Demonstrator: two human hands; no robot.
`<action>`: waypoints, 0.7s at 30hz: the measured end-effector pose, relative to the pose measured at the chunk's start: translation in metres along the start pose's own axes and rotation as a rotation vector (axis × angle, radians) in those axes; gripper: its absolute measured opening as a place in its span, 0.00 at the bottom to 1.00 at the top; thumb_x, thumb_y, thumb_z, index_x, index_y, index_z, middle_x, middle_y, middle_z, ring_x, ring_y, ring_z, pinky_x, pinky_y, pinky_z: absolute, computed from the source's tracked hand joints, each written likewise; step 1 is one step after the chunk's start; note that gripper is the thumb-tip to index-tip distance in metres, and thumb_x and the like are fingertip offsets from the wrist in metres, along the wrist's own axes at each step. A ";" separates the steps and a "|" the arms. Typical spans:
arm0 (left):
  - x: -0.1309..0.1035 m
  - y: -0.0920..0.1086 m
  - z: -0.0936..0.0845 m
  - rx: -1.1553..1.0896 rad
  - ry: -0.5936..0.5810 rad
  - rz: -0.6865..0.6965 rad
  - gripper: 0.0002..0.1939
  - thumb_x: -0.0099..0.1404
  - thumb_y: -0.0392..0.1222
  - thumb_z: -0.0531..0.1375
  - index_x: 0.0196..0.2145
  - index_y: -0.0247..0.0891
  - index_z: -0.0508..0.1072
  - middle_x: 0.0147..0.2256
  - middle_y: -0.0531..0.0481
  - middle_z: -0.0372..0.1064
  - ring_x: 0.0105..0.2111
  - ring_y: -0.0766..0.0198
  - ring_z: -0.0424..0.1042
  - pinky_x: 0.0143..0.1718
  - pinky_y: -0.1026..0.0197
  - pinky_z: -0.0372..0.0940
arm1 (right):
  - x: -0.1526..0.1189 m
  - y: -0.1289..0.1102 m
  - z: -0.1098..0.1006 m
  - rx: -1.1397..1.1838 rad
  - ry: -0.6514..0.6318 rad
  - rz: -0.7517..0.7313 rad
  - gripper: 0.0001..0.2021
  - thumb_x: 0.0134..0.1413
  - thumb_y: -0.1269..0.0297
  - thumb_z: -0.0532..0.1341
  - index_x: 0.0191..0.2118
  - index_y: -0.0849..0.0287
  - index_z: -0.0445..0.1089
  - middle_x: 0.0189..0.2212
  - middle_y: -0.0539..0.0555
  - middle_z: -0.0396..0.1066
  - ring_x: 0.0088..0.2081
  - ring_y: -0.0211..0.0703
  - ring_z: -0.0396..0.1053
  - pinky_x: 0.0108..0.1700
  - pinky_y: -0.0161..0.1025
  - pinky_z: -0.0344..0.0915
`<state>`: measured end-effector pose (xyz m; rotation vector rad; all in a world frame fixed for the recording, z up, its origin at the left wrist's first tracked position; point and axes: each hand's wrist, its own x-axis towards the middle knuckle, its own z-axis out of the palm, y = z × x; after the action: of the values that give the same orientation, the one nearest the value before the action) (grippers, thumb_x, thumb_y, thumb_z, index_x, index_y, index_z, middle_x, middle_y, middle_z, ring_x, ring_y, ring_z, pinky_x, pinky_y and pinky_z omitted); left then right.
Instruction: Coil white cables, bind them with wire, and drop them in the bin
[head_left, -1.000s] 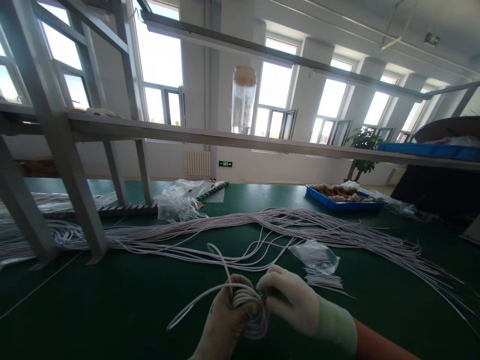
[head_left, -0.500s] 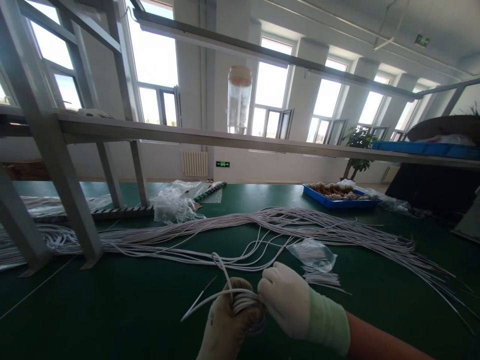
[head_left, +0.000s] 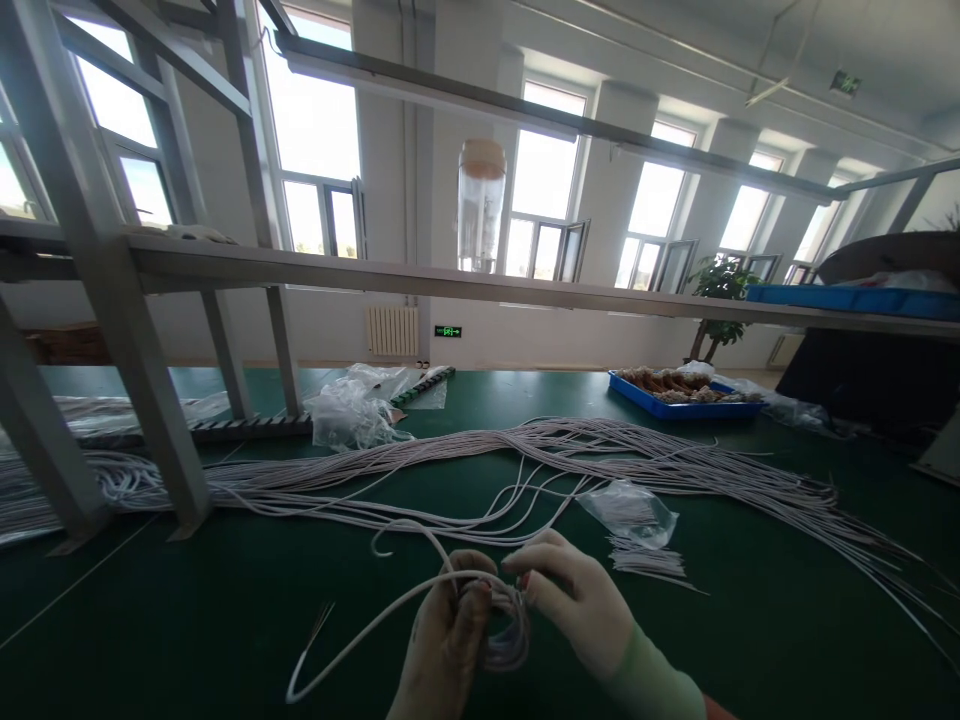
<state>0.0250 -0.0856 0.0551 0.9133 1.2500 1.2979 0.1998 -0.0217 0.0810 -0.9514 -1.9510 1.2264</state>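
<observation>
One grip, left hand (head_left: 442,640), is clenched around a coil of grey cable (head_left: 511,652), presumably so loops can't spring open. Right hand (head_left: 577,600) has fingertips at the coil's right edge; can't tell if they pinch anything. Stripped cable end (head_left: 322,620) sticks out left. Beyond, long cable bundle (head_left: 442,443) lies stretched across desk (head_left: 225,620), likely against tangling.

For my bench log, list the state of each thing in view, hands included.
Left hand: closed around coil
Right hand: curled at coil's side, grip unclear
Coil: wound, loose-ended
Cables: lying in a long bundle
Bag beside right hand: crumpled
Lower blue tray: filled
Bottle: upright, capped
Exit sign: lit
Windows: some open
</observation>
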 end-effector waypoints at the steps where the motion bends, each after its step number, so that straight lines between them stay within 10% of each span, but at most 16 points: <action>1: -0.001 -0.002 0.000 0.010 0.029 0.003 0.34 0.59 0.74 0.56 0.49 0.43 0.68 0.50 0.41 0.71 0.53 0.42 0.71 0.45 0.49 0.72 | -0.002 -0.001 0.003 -0.015 -0.003 0.007 0.20 0.62 0.49 0.58 0.46 0.60 0.76 0.43 0.59 0.66 0.42 0.51 0.70 0.42 0.46 0.72; 10: -0.001 -0.001 0.004 0.011 0.009 -0.047 0.36 0.57 0.74 0.57 0.51 0.44 0.70 0.51 0.39 0.72 0.51 0.38 0.72 0.43 0.43 0.74 | -0.003 0.008 0.042 -0.628 -0.026 0.123 0.14 0.60 0.66 0.60 0.49 0.62 0.74 0.45 0.64 0.71 0.46 0.62 0.68 0.47 0.59 0.67; 16: 0.002 0.000 -0.001 0.052 0.062 -0.093 0.33 0.57 0.68 0.62 0.52 0.44 0.70 0.51 0.39 0.72 0.54 0.35 0.70 0.50 0.37 0.71 | -0.011 0.025 0.020 0.208 -0.076 0.161 0.36 0.56 0.37 0.61 0.60 0.61 0.64 0.49 0.62 0.70 0.49 0.58 0.70 0.51 0.52 0.69; 21: 0.000 -0.008 0.008 0.088 0.032 -0.069 0.32 0.54 0.67 0.65 0.50 0.45 0.70 0.53 0.39 0.71 0.57 0.35 0.68 0.51 0.39 0.71 | -0.021 0.023 0.023 -0.050 0.079 0.143 0.17 0.63 0.51 0.59 0.48 0.59 0.72 0.43 0.59 0.71 0.43 0.54 0.71 0.45 0.48 0.70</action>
<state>0.0342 -0.0853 0.0487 0.9073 1.3608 1.2153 0.1983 -0.0431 0.0483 -1.1645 -1.8871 1.2032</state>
